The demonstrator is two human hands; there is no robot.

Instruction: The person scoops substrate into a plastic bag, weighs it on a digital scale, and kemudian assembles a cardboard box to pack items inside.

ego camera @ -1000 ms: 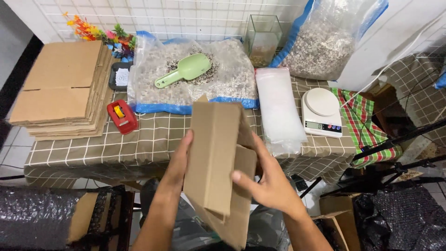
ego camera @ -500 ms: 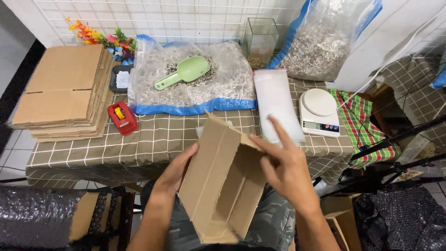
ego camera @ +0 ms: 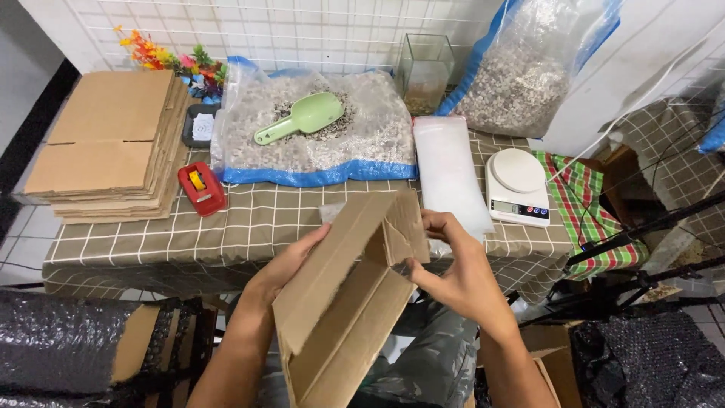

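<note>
I hold a brown cardboard box [ego camera: 340,302] tilted over my lap, partly unfolded with its far end flaps loose. My left hand [ego camera: 291,263] grips its left side panel from behind. My right hand [ego camera: 453,268] pinches a flap at the box's far right corner. The box's open inside faces right and down.
On the checked table [ego camera: 249,227] lie a stack of flat cardboard boxes [ego camera: 109,143], a red tape dispenser [ego camera: 200,187], an open bag of gravel [ego camera: 317,128] with a green scoop [ego camera: 298,117], a pile of clear bags [ego camera: 449,170] and a white scale [ego camera: 517,185]. Black bubble wrap [ego camera: 53,344] sits lower left.
The box has tipped lower and further left, opening wider. My right hand came down from the top edge and now grips a flap at the far right corner.
</note>
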